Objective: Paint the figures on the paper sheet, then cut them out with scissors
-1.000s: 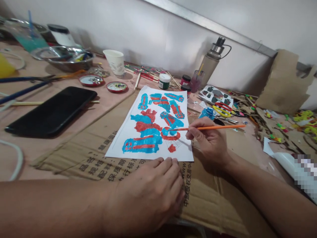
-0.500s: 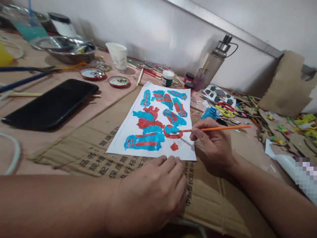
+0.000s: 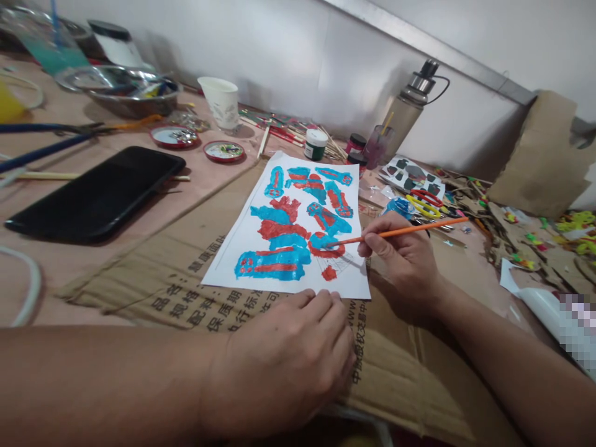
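Pale wall panelling (image 3: 288,56) stands behind a cluttered pink worktop (image 3: 214,177), and toward its near edge lies a flat sheet of brown printed cardboard (image 3: 386,385); on that, by the cardboard's back edge, rests a white sheet of paper (image 3: 298,223) painted with blue and red shapes; the right hand (image 3: 400,254) holds a thin orange paintbrush (image 3: 414,230) — pinched between thumb and fingers — with its tip at a blue patch (image 3: 318,239) near the paper's right edge; over the last half second the handle's free end has tipped upward while the tip has stayed there, so the colouring seems confined to one spot; the left hand (image 3: 298,354) rests curled by the paper's near edge — whether it holds anything, I cannot tell.
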`<state>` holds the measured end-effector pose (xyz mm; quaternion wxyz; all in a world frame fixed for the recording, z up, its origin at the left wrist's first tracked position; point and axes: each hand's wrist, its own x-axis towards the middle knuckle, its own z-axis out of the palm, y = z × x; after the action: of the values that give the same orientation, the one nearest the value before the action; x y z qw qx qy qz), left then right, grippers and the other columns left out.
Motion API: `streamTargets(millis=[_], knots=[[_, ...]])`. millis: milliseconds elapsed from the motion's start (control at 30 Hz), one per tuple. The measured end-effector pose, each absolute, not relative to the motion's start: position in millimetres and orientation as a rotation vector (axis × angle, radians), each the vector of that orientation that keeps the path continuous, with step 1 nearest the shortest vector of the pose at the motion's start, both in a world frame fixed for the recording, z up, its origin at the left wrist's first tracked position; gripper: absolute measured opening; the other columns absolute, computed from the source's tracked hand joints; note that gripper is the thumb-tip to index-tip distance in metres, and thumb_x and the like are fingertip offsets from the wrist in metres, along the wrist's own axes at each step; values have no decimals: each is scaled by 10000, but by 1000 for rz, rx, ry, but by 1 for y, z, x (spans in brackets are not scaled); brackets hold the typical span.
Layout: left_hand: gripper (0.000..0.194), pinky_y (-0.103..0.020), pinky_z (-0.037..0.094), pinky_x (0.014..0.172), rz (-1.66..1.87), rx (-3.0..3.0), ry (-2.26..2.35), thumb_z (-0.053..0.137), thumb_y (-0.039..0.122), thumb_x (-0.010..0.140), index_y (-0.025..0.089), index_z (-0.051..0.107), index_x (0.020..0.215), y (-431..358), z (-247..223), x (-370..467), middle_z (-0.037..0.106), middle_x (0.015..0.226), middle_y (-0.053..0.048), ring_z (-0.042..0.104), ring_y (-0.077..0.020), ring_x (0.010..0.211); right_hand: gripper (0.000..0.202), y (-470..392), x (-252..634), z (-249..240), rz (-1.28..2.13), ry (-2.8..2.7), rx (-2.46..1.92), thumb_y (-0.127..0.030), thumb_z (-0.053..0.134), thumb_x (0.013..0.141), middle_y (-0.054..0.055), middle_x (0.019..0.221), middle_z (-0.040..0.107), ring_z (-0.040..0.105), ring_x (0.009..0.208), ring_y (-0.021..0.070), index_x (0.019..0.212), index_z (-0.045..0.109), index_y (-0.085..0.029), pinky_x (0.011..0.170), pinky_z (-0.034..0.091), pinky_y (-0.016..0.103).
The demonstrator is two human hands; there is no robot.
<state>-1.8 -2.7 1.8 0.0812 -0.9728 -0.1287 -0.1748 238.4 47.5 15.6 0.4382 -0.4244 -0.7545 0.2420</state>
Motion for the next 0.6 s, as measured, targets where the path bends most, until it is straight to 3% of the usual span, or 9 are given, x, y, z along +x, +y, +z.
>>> streamTargets(millis=[600], knots=[[174,-399,572,813,-556,-2882,-424,655,298,1040,181,774,990,-5,-3,-2,798,1032,-140,690,-256,888,121,53,237,19,752,-1792,-1062,-260,714,1014,-21,759,697,661,675,144,896,711,-230,630,519,274]])
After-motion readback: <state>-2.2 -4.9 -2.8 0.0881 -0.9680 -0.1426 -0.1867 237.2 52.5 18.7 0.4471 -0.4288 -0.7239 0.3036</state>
